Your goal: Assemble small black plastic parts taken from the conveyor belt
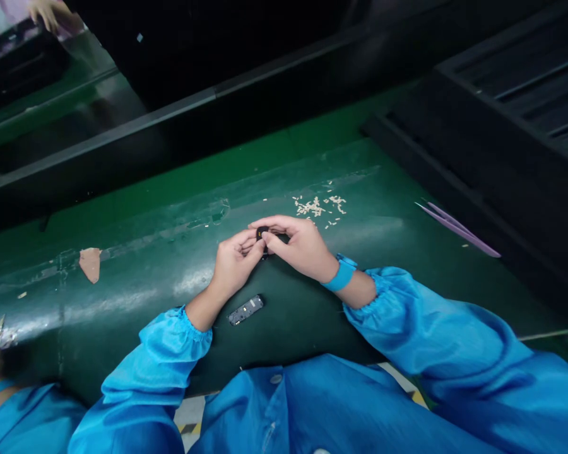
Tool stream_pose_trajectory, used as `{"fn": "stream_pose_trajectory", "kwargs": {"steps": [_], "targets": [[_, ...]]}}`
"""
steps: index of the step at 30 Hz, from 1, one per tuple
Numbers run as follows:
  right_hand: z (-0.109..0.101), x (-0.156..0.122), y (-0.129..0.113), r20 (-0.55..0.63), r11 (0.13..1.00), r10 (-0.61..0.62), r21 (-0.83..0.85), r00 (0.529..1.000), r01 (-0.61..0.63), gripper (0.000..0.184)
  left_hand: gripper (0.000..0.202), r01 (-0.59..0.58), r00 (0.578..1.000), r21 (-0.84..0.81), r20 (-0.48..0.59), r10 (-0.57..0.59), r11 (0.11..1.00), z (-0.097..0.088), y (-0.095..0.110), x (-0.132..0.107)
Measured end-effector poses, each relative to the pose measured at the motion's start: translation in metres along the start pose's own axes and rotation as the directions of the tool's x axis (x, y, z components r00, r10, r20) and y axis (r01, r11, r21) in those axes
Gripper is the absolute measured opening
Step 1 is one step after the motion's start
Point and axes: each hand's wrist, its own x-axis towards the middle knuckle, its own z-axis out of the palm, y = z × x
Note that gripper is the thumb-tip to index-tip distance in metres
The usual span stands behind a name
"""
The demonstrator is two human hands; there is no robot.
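Observation:
Both of my hands meet over the green work surface around a small black part (262,232), whose kind I cannot make out. My left hand (236,258) pinches it from the left with thumb and fingers. From the right, my right hand (298,243) closes on the same part, its thumb pressed against the front; the fingers cover much of it. Just below my left hand lies a slim dark device half with an exposed circuit board (246,309). Beyond my right hand are many small pale pieces (315,206), scattered in a loose pile.
Pink tweezers (459,230) lie at the right, beside large black trays (492,145). A tan scrap (90,264) rests on the green mat (137,271) at left. A dark ledge (170,123) runs along the back. A neighbour's sleeve (33,416) shows lower left, another person's hand (47,12) upper left.

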Motion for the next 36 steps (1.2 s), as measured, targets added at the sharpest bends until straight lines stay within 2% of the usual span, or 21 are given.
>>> {"fn": "stream_pose_trajectory", "kwargs": {"steps": [5, 9, 12, 15, 17, 19, 21, 24, 26, 29, 31, 32, 34, 36], "targets": [[-0.001, 0.002, 0.003, 0.026, 0.982, 0.095, 0.159, 0.995, -0.098, 0.023, 0.029, -0.01, 1.0, 0.023, 0.026, 0.009, 1.0, -0.001, 0.002, 0.0], [0.0, 0.002, 0.004, 0.045, 0.971, 0.123, 0.2, 0.991, -0.13, 0.021, 0.025, -0.039, 0.997, 0.043, 0.064, 0.036, 0.998, -0.004, 0.0, -0.001], [0.002, 0.003, 0.005, 0.013, 0.978, 0.085, 0.19, 0.996, -0.086, 0.017, 0.022, -0.087, 0.994, 0.138, 0.072, 0.078, 0.987, -0.005, -0.004, -0.003], [0.004, 0.004, 0.004, 0.028, 0.989, 0.041, 0.141, 0.999, -0.045, 0.016, 0.02, -0.129, 0.991, 0.237, 0.069, 0.116, 0.963, -0.004, -0.008, -0.004], [0.004, 0.002, 0.002, 0.023, 0.998, 0.001, 0.066, 1.0, -0.003, 0.02, 0.018, -0.121, 0.993, 0.205, 0.041, 0.115, 0.971, -0.003, -0.008, -0.004], [0.003, -0.003, -0.001, -0.044, 0.993, -0.101, -0.063, 0.994, 0.098, 0.023, 0.021, -0.079, 0.996, 0.092, -0.037, 0.083, 0.993, -0.002, -0.005, -0.004], [0.0, -0.011, -0.006, -0.066, 0.935, -0.262, -0.262, 0.963, 0.237, 0.019, 0.024, -0.019, 0.991, -0.031, -0.136, 0.015, 0.999, -0.003, 0.002, -0.007], [-0.003, -0.024, -0.015, 0.125, 0.738, -0.432, -0.521, 0.893, 0.43, 0.006, 0.022, 0.07, 0.967, -0.138, -0.232, -0.101, 0.988, -0.006, 0.011, -0.021], [-0.002, -0.033, -0.022, 0.28, 0.619, -0.484, -0.56, 0.829, 0.55, 0.006, 0.024, 0.11, 0.95, -0.178, -0.272, -0.156, 0.978, -0.009, 0.016, -0.039], [0.003, -0.045, -0.029, 0.42, 0.476, -0.564, -0.538, 0.711, 0.696, 0.013, 0.033, 0.157, 0.917, -0.201, -0.334, -0.218, 0.967, -0.014, 0.019, -0.073], [0.006, -0.051, -0.033, 0.48, 0.408, -0.581, -0.527, 0.657, 0.746, 0.017, 0.032, 0.193, 0.911, -0.14, -0.343, -0.23, 0.971, -0.021, 0.021, -0.096], [0.006, -0.052, -0.034, 0.503, 0.398, -0.574, -0.519, 0.646, 0.757, 0.018, 0.029, 0.19, 0.917, -0.079, -0.343, -0.205, 0.979, -0.025, 0.023, -0.106], [0.004, -0.054, -0.038, 0.561, 0.415, -0.532, -0.481, 0.635, 0.772, 0.019, 0.032, 0.126, 0.939, 0.137, -0.336, -0.074, 0.983, -0.037, 0.027, -0.123], [-0.001, -0.053, -0.042, 0.624, 0.44, -0.477, -0.439, 0.618, 0.783, 0.019, 0.057, 0.043, 0.962, 0.414, -0.262, 0.074, 0.909, -0.048, 0.032, -0.136]]}}
